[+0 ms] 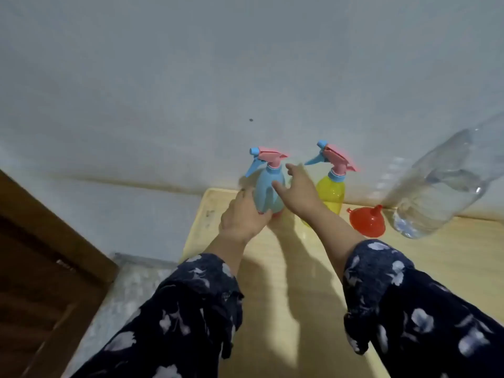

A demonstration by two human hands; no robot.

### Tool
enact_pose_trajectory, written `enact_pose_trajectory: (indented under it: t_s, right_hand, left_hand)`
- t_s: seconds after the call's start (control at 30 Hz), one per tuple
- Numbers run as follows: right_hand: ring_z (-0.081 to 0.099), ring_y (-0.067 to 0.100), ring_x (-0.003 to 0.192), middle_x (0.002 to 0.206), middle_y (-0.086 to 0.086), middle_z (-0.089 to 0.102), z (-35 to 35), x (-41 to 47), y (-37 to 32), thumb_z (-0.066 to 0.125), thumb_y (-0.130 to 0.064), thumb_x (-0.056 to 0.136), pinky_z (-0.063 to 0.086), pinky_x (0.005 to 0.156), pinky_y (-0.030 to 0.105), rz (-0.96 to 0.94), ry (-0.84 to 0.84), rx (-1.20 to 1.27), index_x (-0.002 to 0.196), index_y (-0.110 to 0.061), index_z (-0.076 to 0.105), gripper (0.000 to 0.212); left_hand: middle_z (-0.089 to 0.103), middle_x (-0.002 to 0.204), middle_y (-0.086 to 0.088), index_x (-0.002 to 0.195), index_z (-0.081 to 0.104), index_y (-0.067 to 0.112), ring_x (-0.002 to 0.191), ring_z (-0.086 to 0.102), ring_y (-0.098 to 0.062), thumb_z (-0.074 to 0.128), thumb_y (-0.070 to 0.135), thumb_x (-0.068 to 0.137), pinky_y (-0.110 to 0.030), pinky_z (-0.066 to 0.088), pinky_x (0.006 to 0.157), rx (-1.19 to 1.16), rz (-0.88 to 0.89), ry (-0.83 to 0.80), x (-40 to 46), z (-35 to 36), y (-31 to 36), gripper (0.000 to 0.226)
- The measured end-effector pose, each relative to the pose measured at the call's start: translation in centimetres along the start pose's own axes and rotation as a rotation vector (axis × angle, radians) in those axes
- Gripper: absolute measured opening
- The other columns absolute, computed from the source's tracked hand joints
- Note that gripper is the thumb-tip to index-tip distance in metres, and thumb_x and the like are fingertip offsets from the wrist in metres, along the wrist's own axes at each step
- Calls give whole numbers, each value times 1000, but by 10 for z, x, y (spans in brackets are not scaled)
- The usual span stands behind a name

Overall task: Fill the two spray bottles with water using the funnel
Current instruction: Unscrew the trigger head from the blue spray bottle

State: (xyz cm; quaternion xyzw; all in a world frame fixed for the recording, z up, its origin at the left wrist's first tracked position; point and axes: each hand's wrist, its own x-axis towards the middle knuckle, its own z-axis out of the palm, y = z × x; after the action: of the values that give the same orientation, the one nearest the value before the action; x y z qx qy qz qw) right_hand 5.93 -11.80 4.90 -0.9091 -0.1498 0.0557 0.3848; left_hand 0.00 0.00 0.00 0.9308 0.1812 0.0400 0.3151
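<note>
A light blue spray bottle [268,190] with a pink and blue trigger head stands at the far left of the pale wooden table [272,268]. My left hand [242,216] grips its lower body from the left. My right hand [297,190] reaches in from the right with fingers extended, touching the bottle's side near the neck. To the right stands a yellow spray bottle [331,193] with the same kind of head. A red funnel [366,221] lies on its side beside it. A large clear plastic bottle [441,184] holding water stands at the right.
A grey wall runs close behind the objects. A brown wooden door [41,263] is at the lower left, past the table's left edge. Speckled floor [120,304] shows between them.
</note>
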Motion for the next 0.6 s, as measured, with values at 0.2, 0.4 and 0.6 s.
enact_pose_trajectory:
  t_s: [0.2, 0.4, 0.6]
  right_hand:
    - [63, 17, 106, 113, 4, 70, 20, 27, -1, 67, -29, 87, 37, 75, 17, -20, 214, 230, 115, -11, 65, 33]
    - [63, 9, 86, 98, 2, 73, 20, 35, -2, 73, -29, 82, 40, 70, 14, -57, 265, 268, 103, -12, 70, 27]
    - [52, 5, 71, 83, -5, 61, 14, 15, -10, 77, -28, 78, 38, 61, 4, -7, 249, 321, 96, -10, 61, 30]
  left_hand:
    - [52, 126, 6, 131, 36, 31, 112, 58, -21, 70, 47, 71, -41, 51, 87, -106, -76, 48, 36, 22, 9, 71]
    - [52, 121, -1, 134, 33, 22, 107, 57, -24, 72, 35, 73, -41, 50, 87, -212, -86, 63, 42, 31, 12, 74]
    - [58, 109, 3, 132, 40, 24, 98, 60, -20, 76, 37, 67, -42, 53, 83, -267, -49, 110, 7, 24, 11, 75]
